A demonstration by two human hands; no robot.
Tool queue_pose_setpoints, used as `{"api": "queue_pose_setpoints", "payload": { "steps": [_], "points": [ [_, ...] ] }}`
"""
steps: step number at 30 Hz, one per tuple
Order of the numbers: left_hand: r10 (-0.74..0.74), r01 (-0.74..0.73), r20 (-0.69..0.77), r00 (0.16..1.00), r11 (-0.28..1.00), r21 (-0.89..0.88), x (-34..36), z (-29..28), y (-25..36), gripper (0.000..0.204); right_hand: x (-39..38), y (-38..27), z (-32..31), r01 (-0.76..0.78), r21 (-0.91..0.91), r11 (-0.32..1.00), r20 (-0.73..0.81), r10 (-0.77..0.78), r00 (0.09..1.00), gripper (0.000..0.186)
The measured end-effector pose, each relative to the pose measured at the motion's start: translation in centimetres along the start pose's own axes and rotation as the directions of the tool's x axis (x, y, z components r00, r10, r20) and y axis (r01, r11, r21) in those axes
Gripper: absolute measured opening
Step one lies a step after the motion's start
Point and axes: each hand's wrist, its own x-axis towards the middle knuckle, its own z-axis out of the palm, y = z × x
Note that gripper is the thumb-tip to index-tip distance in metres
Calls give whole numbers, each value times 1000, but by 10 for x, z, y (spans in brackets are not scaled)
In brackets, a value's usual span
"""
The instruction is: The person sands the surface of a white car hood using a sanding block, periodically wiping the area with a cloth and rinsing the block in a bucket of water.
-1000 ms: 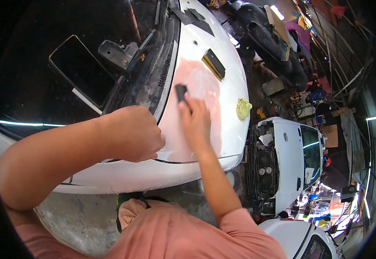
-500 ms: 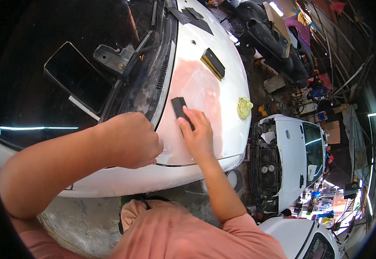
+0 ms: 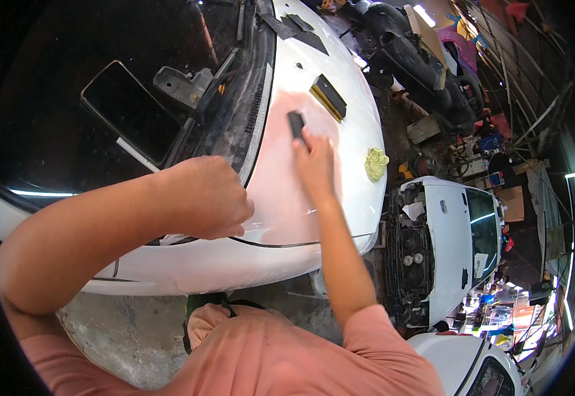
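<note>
My right hand [image 3: 317, 162] is closed round the near end of a dark sanding block [image 3: 295, 124], slightly blurred, on the pinkish filler patch [image 3: 281, 191] of a white car hood [image 3: 360, 155]. My left hand [image 3: 218, 198] makes a fist over the hood's edge by the windshield; its fingertips are tucked under, so anything inside is hidden. A second block, black with a yellow layer [image 3: 328, 99], lies beyond the patch. Toward the hood's right edge sits a crumpled yellow-green cloth [image 3: 376, 164].
Dark sheets [image 3: 304, 36] lie at the hood's far end. The windshield [image 3: 43, 132] fills the left, with a wiper arm [image 3: 225, 69] along its base. To the right stands another white car [image 3: 442, 244] with its front stripped; dark bumper-like parts [image 3: 413, 59] are piled behind.
My right hand has slid the sanding block away from me and slightly right across the patch. My left fist stays almost in place, and the view has shifted a little.
</note>
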Motion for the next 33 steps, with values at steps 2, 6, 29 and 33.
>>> {"api": "queue_pose_setpoints", "payload": {
  "steps": [2,6,29,33],
  "points": [
    [-29,29,3,1000,999,-14,-4,2,-1,46,-65,-42,-9,98,44,994,-30,-97,995,45],
    [-31,32,25,999,999,-16,-1,-1,2,46,-81,-44,-23,204,76,976,-85,-197,977,36],
    [-33,32,-27,999,999,-34,-4,2,1,45,-73,-46,-15,245,-26,969,-64,-247,967,38],
    [-23,23,-13,1000,1000,-11,-1,-4,4,44,-14,-3,-1,188,-110,976,-124,-202,972,39]
  ]
}}
